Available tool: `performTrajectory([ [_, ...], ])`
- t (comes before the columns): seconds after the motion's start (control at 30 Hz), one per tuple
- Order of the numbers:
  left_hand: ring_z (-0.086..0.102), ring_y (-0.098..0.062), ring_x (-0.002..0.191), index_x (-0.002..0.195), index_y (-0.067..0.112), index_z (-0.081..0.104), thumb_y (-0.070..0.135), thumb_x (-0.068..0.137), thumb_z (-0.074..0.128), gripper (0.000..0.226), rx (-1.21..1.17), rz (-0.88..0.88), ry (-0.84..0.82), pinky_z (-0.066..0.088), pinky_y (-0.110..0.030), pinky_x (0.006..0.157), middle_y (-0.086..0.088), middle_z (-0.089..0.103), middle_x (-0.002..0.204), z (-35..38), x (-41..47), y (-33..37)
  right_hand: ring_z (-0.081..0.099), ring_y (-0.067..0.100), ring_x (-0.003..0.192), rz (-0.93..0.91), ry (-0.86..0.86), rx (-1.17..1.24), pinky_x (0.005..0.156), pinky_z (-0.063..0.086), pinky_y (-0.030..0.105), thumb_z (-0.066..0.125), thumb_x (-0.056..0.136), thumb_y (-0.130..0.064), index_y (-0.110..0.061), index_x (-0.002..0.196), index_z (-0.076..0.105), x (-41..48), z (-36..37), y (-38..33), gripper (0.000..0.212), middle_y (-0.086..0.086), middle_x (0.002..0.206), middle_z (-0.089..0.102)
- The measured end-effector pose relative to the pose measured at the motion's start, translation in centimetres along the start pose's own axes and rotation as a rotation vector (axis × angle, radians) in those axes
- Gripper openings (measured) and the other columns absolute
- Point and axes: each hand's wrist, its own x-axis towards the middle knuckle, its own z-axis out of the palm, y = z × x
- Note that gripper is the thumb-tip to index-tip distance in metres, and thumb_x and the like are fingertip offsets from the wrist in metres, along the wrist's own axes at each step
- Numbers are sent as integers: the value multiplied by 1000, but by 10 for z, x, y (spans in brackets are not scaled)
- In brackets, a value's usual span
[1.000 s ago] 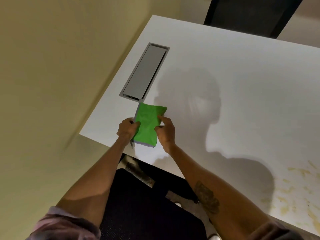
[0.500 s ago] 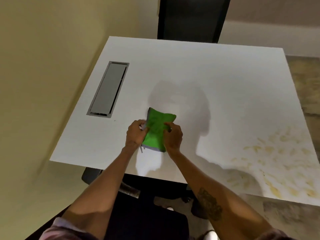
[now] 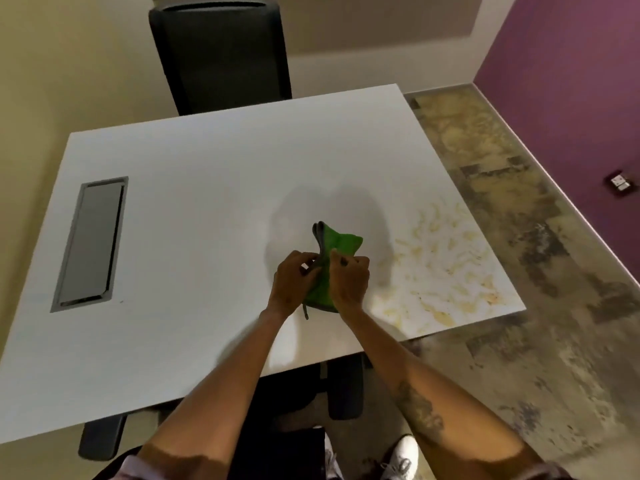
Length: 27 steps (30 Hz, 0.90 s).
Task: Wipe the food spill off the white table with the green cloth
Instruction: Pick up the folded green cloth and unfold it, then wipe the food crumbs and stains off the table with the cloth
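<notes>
The green cloth [image 3: 341, 242], grey-edged and bunched up, is lifted a little above the white table [image 3: 194, 188]. My left hand [image 3: 292, 280] grips its left edge and my right hand [image 3: 349, 278] grips its right side, so both hands hide the cloth's lower half. The food spill [image 3: 446, 268], yellowish smears and streaks, covers the table's near right corner, just to the right of my right hand and apart from the cloth.
A grey rectangular cable hatch [image 3: 91, 242] is set into the table's left side. A black office chair [image 3: 221, 53] stands at the far edge. Another dark chair [image 3: 304, 410] is under the near edge. Mottled floor [image 3: 540, 306] lies to the right, by a purple wall [image 3: 571, 74].
Both hands have carried the cloth rightwards across the table toward the spill and bunched it up from flat. The camera view has swung right, revealing the whole spill and the floor.
</notes>
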Motion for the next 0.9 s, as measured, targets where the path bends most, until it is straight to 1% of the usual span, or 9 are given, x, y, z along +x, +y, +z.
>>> performTrajectory([
  [0.1, 63, -13, 86, 118, 15, 74, 18, 96, 67, 23, -14, 86, -79, 56, -28, 83, -3, 67, 105, 33, 3, 29, 49, 23, 105, -19, 44, -67, 89, 49, 36, 48, 89, -65, -8, 106, 67, 14, -35, 15, 62, 7, 112, 47],
  [0.2, 64, -17, 90, 112, 10, 76, 15, 96, 66, 19, 20, 179, -161, 56, -27, 82, -5, 68, 104, 64, 4, 54, 48, 23, 104, 35, 114, -113, 85, 49, 39, 50, 85, -70, -7, 103, 65, 27, -67, 26, 67, 7, 113, 45],
  [0.37, 64, -17, 88, 103, 8, 78, 5, 91, 69, 15, 56, 278, -290, 54, -28, 79, -5, 69, 104, 108, 2, 82, 51, 33, 107, 156, 194, -163, 80, 45, 40, 57, 87, -48, -6, 103, 62, 42, -115, 42, 45, 9, 114, 44],
  [0.47, 62, -12, 84, 106, 13, 79, 5, 89, 70, 20, 85, 328, -381, 53, -30, 78, -1, 69, 103, 130, -4, 90, 56, 38, 103, 210, 285, -140, 80, 52, 47, 60, 88, -37, -5, 102, 55, 42, -141, 56, 35, 15, 116, 52],
  [0.53, 62, -8, 85, 114, 21, 77, 15, 90, 70, 26, 108, 342, -454, 55, -32, 80, 7, 66, 102, 141, -8, 94, 59, 39, 100, 245, 360, -101, 78, 54, 49, 59, 90, -35, -10, 96, 51, 37, -156, 67, 27, 17, 115, 56],
  [0.6, 62, -8, 89, 121, 29, 74, 30, 92, 68, 30, 118, 336, -500, 55, -32, 81, 16, 62, 100, 149, -12, 95, 60, 36, 98, 277, 433, -76, 77, 54, 43, 57, 93, -38, -6, 102, 55, 30, -169, 83, 33, 15, 114, 56],
  [0.73, 57, -12, 107, 125, 30, 72, 44, 99, 59, 32, 140, 254, -381, 53, -32, 90, 13, 67, 110, 156, -15, 76, 57, 34, 99, 267, 568, -76, 73, 44, 35, 54, 95, -36, -7, 109, 62, 6, -183, 121, 34, 12, 116, 51],
  [0.83, 62, -25, 111, 122, 18, 74, 30, 101, 61, 28, 192, 290, -204, 51, -40, 96, 0, 70, 117, 148, -16, 58, 55, 36, 89, 278, 552, -106, 68, 42, 34, 49, 96, -35, -6, 101, 62, -9, -179, 148, 32, 13, 114, 43],
  [0.9, 64, -36, 112, 120, 11, 74, 24, 99, 64, 26, 297, 344, -81, 49, -45, 94, -9, 71, 119, 142, -13, 47, 56, 37, 88, 332, 527, -70, 74, 50, 39, 48, 97, -36, -8, 104, 60, -16, -170, 161, 31, 12, 123, 39],
])
